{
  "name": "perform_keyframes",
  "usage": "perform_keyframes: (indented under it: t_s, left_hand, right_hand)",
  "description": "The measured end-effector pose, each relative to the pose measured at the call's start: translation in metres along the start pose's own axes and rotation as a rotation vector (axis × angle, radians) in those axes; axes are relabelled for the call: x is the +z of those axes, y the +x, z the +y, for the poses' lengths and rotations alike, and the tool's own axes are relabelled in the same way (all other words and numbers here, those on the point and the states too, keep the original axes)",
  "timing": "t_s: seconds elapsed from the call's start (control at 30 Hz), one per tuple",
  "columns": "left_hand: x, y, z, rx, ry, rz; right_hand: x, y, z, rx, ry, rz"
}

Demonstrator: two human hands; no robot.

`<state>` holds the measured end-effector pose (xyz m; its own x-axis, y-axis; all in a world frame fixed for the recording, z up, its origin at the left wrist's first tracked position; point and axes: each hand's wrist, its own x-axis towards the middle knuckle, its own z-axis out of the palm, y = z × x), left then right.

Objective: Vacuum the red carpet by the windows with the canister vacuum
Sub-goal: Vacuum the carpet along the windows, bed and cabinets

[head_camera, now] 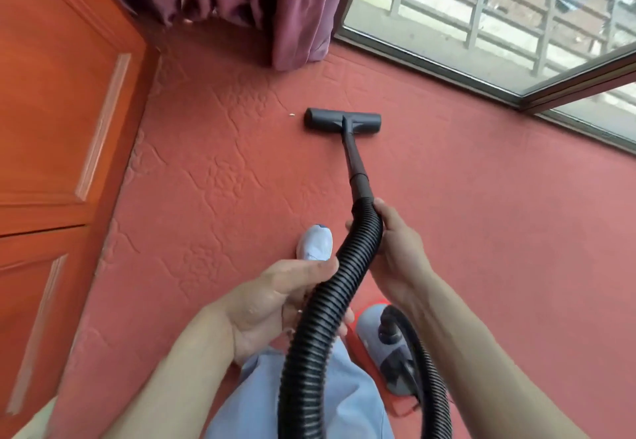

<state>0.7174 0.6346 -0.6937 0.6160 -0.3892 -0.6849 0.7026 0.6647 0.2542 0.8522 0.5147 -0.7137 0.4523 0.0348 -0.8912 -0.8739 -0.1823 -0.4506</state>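
Note:
The red carpet (481,232) with an embossed pattern fills the floor. A black floor nozzle (342,121) lies flat on it, near the window, joined to a dark wand (354,159). The ribbed black hose (330,301) runs from the wand down past my legs. My right hand (395,242) grips the hose where it meets the wand. My left hand (275,301) holds the hose lower down, fingers curled under it. The grey and red canister (389,345) sits on the carpet at my right, partly hidden by my right forearm.
A wooden panelled door (62,128) stands along the left. Purple curtains (268,1) hang at the back. A window frame (481,73) borders the carpet on the right. A small crumb (292,114) lies left of the nozzle. My white shoe (315,242) is ahead.

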Motion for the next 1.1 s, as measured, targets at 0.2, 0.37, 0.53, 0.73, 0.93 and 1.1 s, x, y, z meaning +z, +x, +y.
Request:
perform_keyframes:
  t_s: [0.2,0.37,0.53,0.73,0.93,1.1]
  left_hand:
    - [0.002,0.005,-0.008,0.178,-0.254,0.370]
    - [-0.020,-0.037,-0.022,0.239,-0.209,0.348]
    - [-0.028,-0.099,-0.055,0.225,-0.182,0.151]
    - [-0.022,-0.116,-0.091,0.155,-0.046,-0.098]
    - [-0.012,-0.090,-0.081,0.308,-0.283,0.136]
    - [-0.019,-0.061,-0.056,0.323,-0.450,0.495]
  right_hand:
    - [0.022,0.047,0.003,-0.027,-0.174,-0.052]
    - [0.053,0.030,0.025,-0.066,-0.151,-0.129]
    - [0.047,-0.031,0.060,0.007,-0.173,-0.176]
    - [0.022,-0.079,0.091,0.073,-0.223,-0.219]
    - [0.055,-0.050,0.066,-0.021,-0.187,-0.214]
    - [0.088,0.005,0.048,-0.030,-0.364,-0.191]
